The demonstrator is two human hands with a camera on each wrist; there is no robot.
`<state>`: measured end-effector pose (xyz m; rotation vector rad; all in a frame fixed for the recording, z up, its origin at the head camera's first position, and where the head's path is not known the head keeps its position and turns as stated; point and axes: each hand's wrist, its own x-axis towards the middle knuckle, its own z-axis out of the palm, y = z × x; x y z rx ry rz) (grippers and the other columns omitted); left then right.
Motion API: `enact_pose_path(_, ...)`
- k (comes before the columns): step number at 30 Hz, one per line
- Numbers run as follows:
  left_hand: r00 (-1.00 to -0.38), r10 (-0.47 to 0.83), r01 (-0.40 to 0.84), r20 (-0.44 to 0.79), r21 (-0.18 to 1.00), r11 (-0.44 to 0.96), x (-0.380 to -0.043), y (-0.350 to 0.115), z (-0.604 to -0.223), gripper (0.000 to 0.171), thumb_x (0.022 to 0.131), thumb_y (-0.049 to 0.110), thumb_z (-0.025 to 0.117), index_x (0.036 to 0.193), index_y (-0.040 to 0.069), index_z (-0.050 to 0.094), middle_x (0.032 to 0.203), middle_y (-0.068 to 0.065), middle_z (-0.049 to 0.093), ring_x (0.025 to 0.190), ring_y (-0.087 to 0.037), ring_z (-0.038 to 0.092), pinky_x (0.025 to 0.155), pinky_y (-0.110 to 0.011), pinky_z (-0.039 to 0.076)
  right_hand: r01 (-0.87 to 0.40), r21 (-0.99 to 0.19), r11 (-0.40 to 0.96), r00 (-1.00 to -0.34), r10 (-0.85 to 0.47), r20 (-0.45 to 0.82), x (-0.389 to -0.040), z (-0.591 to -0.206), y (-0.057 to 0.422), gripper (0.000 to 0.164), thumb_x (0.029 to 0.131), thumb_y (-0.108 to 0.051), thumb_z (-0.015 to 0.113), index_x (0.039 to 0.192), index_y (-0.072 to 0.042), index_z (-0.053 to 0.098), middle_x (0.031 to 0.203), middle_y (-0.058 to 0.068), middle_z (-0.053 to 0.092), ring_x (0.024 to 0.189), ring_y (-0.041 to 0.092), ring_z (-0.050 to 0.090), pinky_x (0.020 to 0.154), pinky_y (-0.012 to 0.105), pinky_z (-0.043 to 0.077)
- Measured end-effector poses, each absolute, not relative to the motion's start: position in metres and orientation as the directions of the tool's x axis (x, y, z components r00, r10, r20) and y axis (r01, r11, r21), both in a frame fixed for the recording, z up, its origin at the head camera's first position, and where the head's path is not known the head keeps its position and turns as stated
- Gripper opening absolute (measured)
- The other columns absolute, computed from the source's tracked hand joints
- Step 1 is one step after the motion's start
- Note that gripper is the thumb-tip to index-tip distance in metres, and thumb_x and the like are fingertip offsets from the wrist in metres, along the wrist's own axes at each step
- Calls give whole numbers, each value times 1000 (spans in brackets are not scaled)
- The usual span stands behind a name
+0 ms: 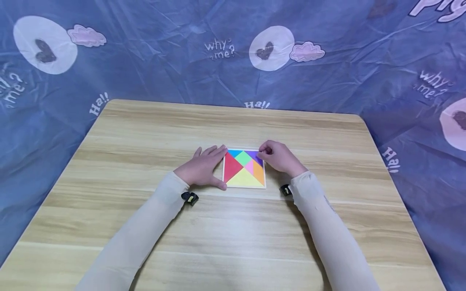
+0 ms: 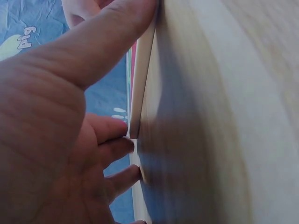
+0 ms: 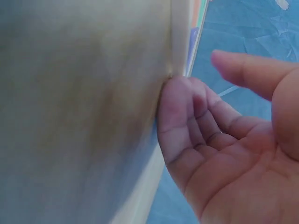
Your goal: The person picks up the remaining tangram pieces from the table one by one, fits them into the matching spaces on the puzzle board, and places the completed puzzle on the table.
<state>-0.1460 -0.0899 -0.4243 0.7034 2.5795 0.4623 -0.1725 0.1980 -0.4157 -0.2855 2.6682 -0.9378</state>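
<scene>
A tangram puzzle (image 1: 243, 178) in a pale square tray lies flat on the table, its coloured pieces fitted together. My left hand (image 1: 204, 167) is spread along the tray's left side, fingers at the upper left corner and thumb by the lower left one. Seen from the left wrist, the thumb (image 2: 112, 28) and fingertips lie against the tray's edge. My right hand (image 1: 279, 157) is at the upper right corner, with the thumb over the purple piece (image 1: 254, 155). In the right wrist view its bent fingers (image 3: 175, 109) touch the tray's edge, while the thumb (image 3: 247, 67) stands apart.
The wood-grain table (image 1: 233, 234) extends around the puzzle on every side. Behind it hangs a blue printed cloth (image 1: 204, 81), which also shows beyond both side edges. Small black wrist devices (image 1: 190, 198) sit by the cuffs of the pale sleeves (image 1: 138, 238).
</scene>
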Motion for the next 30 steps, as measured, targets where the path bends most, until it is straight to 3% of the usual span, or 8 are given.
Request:
enact_pose_path(7, -799, 526, 399, -292, 397, 827, -150, -89, -423, 124, 75, 69, 81, 167, 15, 18, 173, -3, 19, 159, -28, 13, 126, -61, 5, -173, -611, 772, -919, -349, -181, -164, -415, 203, 36, 102, -21, 65, 127, 4, 66, 104, 13, 64, 95, 27, 56, 86, 41, 47)
enact_pose_path(15, -810, 523, 426, -264, 347, 836, -151, -85, -425, 116, 80, 72, 75, 166, 15, 21, 172, -5, 21, 159, -29, 17, 125, -62, 13, -189, -602, 776, -915, -361, -178, -160, -416, 205, 21, 101, -21, 66, 104, -1, 64, 97, 15, 54, 92, 28, 50, 77, 39, 42)
enact_pose_path(30, -827, 502, 406, -252, 350, 844, -145, -80, -427, 109, 83, 69, 73, 166, 16, 25, 171, -9, 23, 158, -32, 20, 124, -63, 17, -185, -630, 754, -909, -375, -182, -156, -419, 208, 22, 101, -21, 66, 110, -1, 63, 107, 17, 51, 94, 27, 49, 78, 38, 44)
